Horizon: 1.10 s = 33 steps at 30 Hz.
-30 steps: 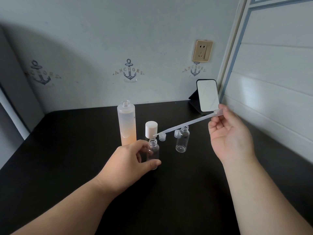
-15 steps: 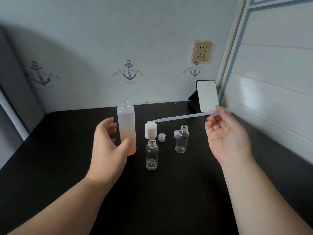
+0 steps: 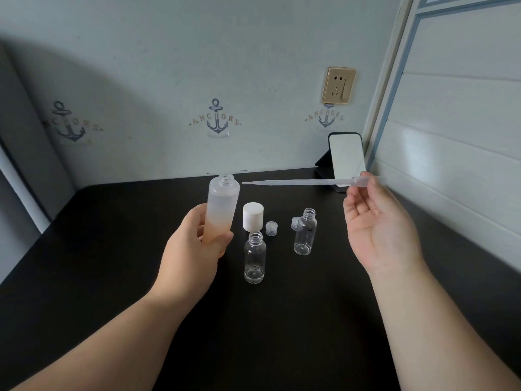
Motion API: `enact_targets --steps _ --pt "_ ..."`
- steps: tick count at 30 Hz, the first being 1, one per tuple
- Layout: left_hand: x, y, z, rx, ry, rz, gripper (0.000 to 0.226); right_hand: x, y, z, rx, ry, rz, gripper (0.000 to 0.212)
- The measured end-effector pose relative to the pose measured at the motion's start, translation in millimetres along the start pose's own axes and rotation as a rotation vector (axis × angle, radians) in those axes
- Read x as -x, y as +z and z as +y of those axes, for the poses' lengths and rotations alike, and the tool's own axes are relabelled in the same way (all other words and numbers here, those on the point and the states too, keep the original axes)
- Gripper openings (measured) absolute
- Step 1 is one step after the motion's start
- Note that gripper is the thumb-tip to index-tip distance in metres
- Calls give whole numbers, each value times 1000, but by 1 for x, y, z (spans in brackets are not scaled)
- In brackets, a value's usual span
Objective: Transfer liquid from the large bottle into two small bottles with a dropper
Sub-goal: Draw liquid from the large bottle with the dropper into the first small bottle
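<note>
The left hand (image 3: 194, 249) grips the big bottle (image 3: 221, 210) round its lower part, thumb across the front and fingers behind, and the bottle leans slightly to the right with its open neck uppermost. Whether its base touches the desk (image 3: 84, 249) I cannot tell, since the hand hides it. The bottle is frosted, clear at the top and orange toward the bottom. The right hand (image 3: 377, 224) is turned palm up and pinches the bulb end of the dropper (image 3: 298, 182) between thumb and fingertips — the other fingers are loosely curled. The dropper lies nearly level in the air, and its thin tip points left, just beside the big bottle's neck and not inside it. On the dark desk, between the two hands, a white cap (image 3: 253, 216) stands upright, and in front of it, toward the near edge, stands a small bottle (image 3: 255, 256), open and clear. A second small bottle (image 3: 305, 235) stands to the right, also open. A small clear cap (image 3: 271, 228) lies between them, and another (image 3: 295, 223) sits just beside the second bottle's left shoulder. At the far right corner a mirror (image 3: 347, 159) is propped up — behind the dropper's bulb.
</note>
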<state>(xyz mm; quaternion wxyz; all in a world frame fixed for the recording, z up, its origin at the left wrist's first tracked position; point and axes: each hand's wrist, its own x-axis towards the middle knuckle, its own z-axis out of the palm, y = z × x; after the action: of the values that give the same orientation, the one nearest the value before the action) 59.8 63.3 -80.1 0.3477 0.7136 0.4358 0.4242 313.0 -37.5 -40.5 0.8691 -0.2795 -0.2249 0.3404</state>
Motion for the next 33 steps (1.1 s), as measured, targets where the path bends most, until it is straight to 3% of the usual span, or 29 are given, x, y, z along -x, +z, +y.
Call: enact_targets --steps 12,19,25,33 --pt "5 -3 12 -124 103 -8 68 1 0 -5 42 -51 -5 10" --pt "2 -2 0 -194 159 38 47 2 -1 -10 94 -78 -10 12" --pt "2 -2 -2 -263 162 46 52 5 2 -9 159 -90 -21 25" --pt "4 1 -1 -311 194 41 57 8 6 -2 183 -59 -110 16"
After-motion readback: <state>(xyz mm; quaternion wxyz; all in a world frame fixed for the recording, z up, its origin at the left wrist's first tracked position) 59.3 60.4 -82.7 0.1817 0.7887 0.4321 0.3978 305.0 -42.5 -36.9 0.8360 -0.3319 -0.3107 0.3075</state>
